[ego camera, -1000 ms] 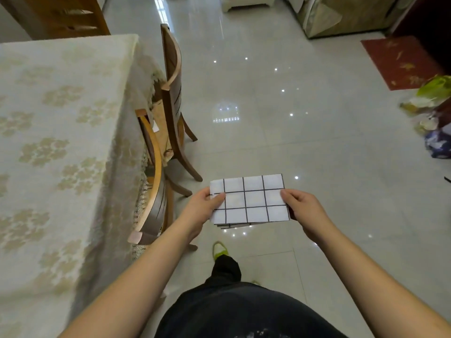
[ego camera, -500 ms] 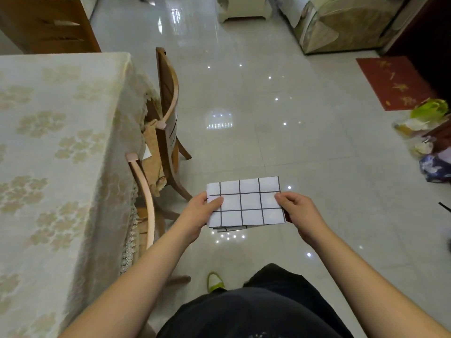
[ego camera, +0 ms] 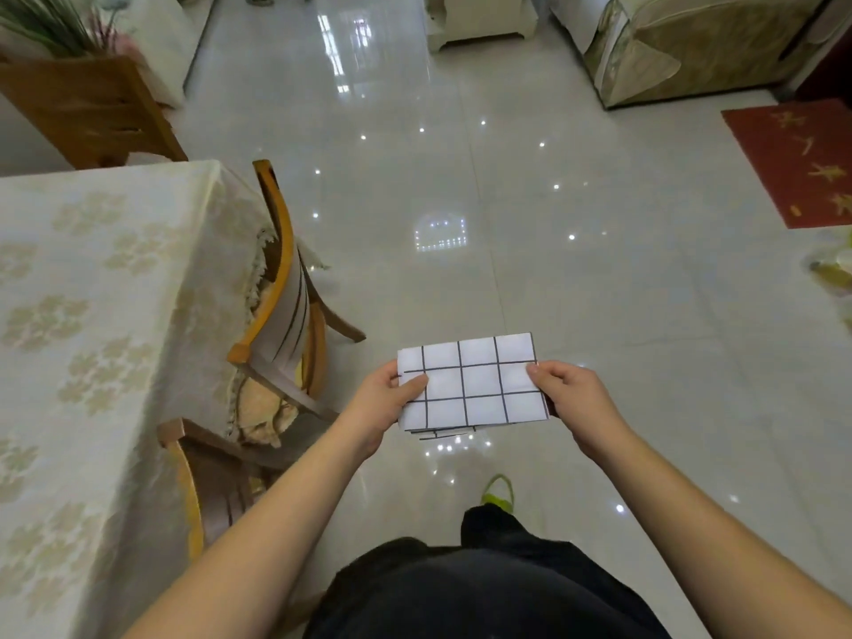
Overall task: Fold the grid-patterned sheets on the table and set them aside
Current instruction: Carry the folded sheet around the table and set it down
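We hold the folded grid-patterned sheets [ego camera: 472, 385] between us: left hand [ego camera: 385, 405] pinching their left edge, right hand [ego camera: 574, 398] their right edge.

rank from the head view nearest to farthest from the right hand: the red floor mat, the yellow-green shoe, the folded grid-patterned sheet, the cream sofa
1. Folded grid-patterned sheet: pinched by the right hand at its right edge.
2. Yellow-green shoe: on the floor below the hand, toward the person's body.
3. Red floor mat: far right on the floor.
4. Cream sofa: top right, beyond the mat.
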### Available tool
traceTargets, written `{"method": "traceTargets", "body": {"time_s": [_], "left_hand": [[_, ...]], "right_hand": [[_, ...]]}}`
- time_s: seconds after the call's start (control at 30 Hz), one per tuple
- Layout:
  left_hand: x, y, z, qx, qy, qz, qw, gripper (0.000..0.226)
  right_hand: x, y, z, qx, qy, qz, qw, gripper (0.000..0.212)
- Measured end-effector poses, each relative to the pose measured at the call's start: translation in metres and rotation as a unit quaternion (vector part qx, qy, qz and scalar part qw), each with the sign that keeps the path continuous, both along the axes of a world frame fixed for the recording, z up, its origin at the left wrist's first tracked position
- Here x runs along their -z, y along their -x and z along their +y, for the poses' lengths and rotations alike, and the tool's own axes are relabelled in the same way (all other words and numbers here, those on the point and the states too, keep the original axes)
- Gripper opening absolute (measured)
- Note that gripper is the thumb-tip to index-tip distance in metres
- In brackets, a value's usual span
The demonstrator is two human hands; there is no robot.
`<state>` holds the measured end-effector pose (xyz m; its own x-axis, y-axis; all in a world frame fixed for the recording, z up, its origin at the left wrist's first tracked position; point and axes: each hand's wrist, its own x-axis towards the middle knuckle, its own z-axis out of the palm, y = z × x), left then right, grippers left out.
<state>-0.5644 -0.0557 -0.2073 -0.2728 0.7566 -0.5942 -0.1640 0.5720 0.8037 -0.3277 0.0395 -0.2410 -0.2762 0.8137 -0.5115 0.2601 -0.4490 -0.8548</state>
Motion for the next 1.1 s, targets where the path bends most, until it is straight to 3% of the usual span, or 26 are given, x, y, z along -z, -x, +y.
{"method": "traceTargets", "body": {"time_s": [0.4, 0.67, 1.1], "left_hand": [[0.013, 0.038, 0.100, -0.031, 0.021, 0.020, 0.999, 0.028], [0.033, 0.108, 0.178, -0.082, 0.005, -0.005, 0.997, 0.023], [0.013, 0.222, 0.311, -0.134, -0.021, -0.035, 0.990, 0.025]], "right_hand": [[-0.004, 0.045, 0.133, -0.073, -0.005, -0.018, 0.997, 0.023], [-0.007, 0.120, 0.219, -0.109, 0.008, -0.001, 0.994, 0.018], [-0.024, 0.250, 0.355, -0.092, 0.015, 0.017, 0.995, 0.016]]}}
